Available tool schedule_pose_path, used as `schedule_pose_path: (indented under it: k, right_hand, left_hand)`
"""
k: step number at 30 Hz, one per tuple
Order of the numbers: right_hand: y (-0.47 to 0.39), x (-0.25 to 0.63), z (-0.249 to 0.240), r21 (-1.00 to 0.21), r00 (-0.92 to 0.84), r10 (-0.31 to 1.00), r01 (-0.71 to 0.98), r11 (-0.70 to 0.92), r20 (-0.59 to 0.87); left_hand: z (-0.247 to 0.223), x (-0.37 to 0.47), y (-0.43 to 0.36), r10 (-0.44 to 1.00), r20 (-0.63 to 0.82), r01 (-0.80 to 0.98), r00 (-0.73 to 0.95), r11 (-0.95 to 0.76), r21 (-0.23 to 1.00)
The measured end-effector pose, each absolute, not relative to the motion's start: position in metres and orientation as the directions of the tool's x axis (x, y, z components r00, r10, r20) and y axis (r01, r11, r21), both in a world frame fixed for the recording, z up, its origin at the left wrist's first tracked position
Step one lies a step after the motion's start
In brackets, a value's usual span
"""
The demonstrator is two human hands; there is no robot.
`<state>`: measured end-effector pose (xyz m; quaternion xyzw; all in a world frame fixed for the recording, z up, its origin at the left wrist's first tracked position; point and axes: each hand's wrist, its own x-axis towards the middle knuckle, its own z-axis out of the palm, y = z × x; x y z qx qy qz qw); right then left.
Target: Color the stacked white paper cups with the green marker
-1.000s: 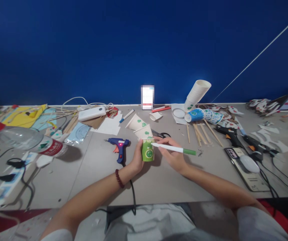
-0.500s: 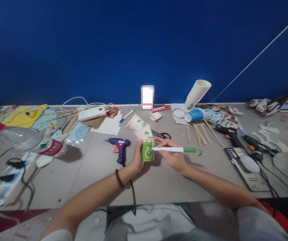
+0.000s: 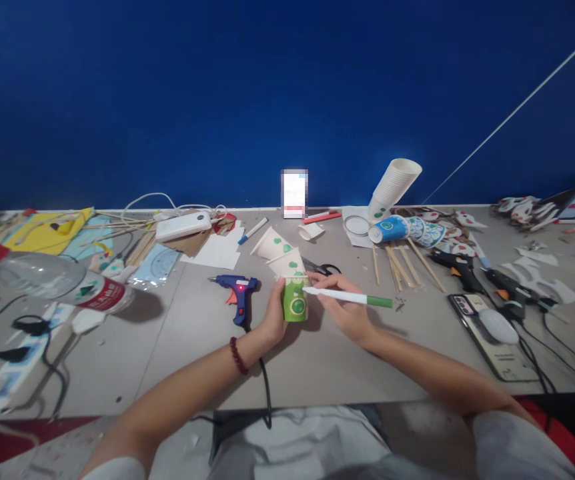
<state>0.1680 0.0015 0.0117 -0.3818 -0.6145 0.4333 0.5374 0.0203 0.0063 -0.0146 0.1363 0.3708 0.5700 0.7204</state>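
A green-coloured paper cup [image 3: 295,308] is gripped by my left hand [image 3: 272,313], its thumb along the left side; the other fingers are hidden behind it. My right hand [image 3: 346,311] is closed round a white marker with a green end [image 3: 347,295], its tip at the cup's upper right side. Just behind the green cup are white cups with green marks, one [image 3: 287,263] close above it and another [image 3: 270,244] further left. Black-handled scissors [image 3: 329,269] lie partly hidden behind my right hand.
Left of my left hand lies a blue glue gun [image 3: 240,293]. A plastic bottle [image 3: 62,277] and power strip [image 3: 27,360] are further left. Stacked cups [image 3: 395,187], wooden sticks [image 3: 400,267], a phone [image 3: 497,347] and black glue guns [image 3: 460,269] are on the right.
The marker's tip has moved slightly up on the cup, and its green end has dipped a little. My left hand and the green cup look unmoved.
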Motion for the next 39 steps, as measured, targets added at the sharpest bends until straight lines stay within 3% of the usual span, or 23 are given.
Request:
schedule_pose_path:
  k: [39]
  right_hand:
    - [-0.0002,0.167,0.0165,-0.951,-0.139,0.944,0.042,0.307,0.298]
  left_hand:
    - [-0.0118,0.0211,0.0062,0.921,-0.385,-0.716,0.061,0.309,0.626]
